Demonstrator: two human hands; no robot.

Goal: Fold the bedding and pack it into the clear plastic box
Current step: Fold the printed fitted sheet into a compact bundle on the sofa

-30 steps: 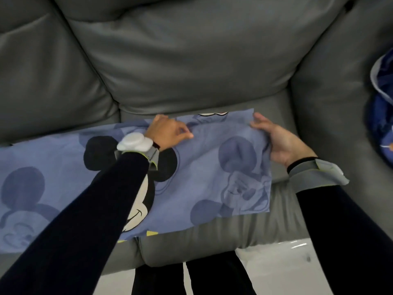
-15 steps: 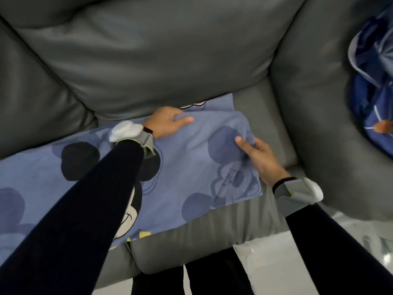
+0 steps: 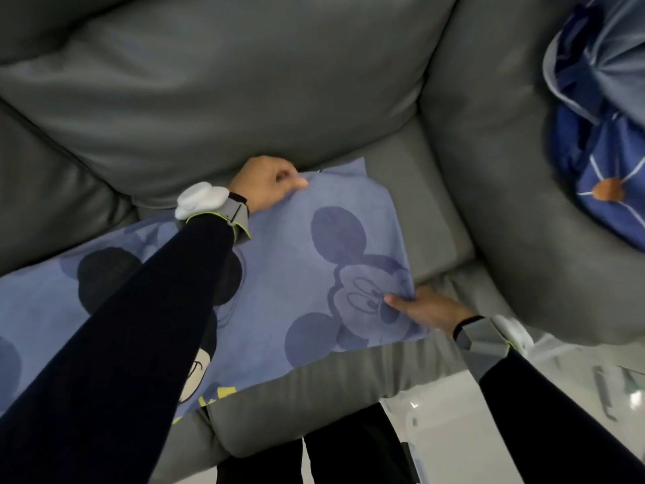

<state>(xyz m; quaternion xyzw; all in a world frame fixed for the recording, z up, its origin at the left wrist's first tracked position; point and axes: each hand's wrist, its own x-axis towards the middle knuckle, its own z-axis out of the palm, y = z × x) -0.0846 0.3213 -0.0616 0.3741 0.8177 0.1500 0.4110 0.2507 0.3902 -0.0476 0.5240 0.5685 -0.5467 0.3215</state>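
- Nearest, a pale glossy surface [image 3: 446, 424] is showing at the lower right beside the person's legs. I cannot tell whether it is the clear box.
- The right hand [image 3: 427, 309] is pinching the right edge of the blue cartoon-print sheet [image 3: 296, 274] close to its near corner, with the thumb on top and the fingers tucked under the cloth.
- The sheet is lying flat along the sofa seat [image 3: 422, 211], its left part running out of view under the left sleeve.
- The left hand [image 3: 267, 185] is gripping the far edge with curled fingers, right against the back cushion [image 3: 227, 82].
- Judging by the two grips, a fold of the right end over to the left is being set up. It is probably going best if both hands are lifting together, holding the edge taut and laying it down edge on edge, then smoothing the crease.
- Farthest, a dark blue bundle [image 3: 600, 141], likely more bedding, is sitting on the armrest [image 3: 488, 169], well apart from the sheet.
- Counting: one sheet in hand, one bundle waiting, two hands both pinching cloth, two grey wrist bands, one sofa.
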